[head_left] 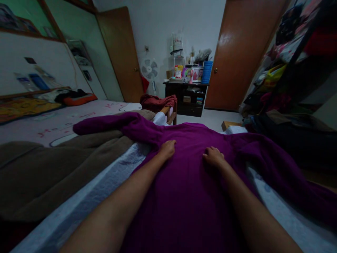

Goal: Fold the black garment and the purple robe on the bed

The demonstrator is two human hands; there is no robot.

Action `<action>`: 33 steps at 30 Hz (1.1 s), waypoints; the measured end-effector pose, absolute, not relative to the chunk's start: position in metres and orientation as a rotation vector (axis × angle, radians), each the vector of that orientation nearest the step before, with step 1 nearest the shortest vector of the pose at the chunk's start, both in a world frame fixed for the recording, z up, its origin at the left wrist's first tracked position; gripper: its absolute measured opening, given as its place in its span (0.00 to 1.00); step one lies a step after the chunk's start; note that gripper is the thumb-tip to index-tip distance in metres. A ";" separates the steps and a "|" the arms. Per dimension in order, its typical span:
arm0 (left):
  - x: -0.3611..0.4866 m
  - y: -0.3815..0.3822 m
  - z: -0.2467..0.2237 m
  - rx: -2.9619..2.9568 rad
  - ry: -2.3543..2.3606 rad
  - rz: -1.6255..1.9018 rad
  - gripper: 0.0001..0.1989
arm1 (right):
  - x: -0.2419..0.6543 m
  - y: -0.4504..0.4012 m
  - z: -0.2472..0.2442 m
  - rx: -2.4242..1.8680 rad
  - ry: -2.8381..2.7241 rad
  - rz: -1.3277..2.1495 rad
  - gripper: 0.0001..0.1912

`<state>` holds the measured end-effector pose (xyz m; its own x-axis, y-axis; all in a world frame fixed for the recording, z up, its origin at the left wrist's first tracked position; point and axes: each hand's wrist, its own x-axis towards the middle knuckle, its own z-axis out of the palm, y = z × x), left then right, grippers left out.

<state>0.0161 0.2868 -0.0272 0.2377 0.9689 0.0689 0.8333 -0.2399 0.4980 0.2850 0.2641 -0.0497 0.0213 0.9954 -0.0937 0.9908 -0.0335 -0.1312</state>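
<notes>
A purple long-sleeved garment (188, 175) lies spread out in front of me, its neckline at the far end and its sleeves out to both sides. My left hand (167, 149) rests on its upper part, left of the middle, fingers loosely bent against the cloth. To the right, my right hand (213, 156) touches the same cloth with bent fingers slightly apart. No fold of fabric shows pinched in either hand. The left sleeve crosses a brown blanket (86, 154); the right sleeve hangs over a pale, patterned surface (284, 211).
A bed with a pink sheet (105, 107) is at the left. Dark red cloth (158, 102) drapes over a wooden frame. Farther back stand a fan (149, 68), a dark cabinet (181, 95) and a brown door (242, 56). Dark clothes (295, 140) are piled at the right.
</notes>
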 end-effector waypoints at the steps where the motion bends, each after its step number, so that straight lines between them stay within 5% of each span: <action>1: 0.000 0.285 -0.029 2.178 1.667 0.469 0.18 | 0.280 0.255 -0.050 -2.201 -2.179 0.263 0.25; 8: -0.033 0.268 -0.035 2.354 1.775 0.021 0.33 | 0.283 0.207 -0.053 -2.183 -2.146 0.136 0.30; 23: -0.051 0.183 -0.002 2.197 2.079 -0.132 0.32 | 0.266 0.084 -0.012 -2.106 -2.255 0.313 0.27; 30: -0.065 0.148 0.011 2.344 2.026 -0.045 0.25 | 0.257 0.036 -0.024 -2.032 -2.252 0.207 0.08; 33: -0.055 0.125 0.011 2.515 1.832 0.024 0.26 | 0.258 0.038 -0.029 -2.006 -2.207 0.173 0.07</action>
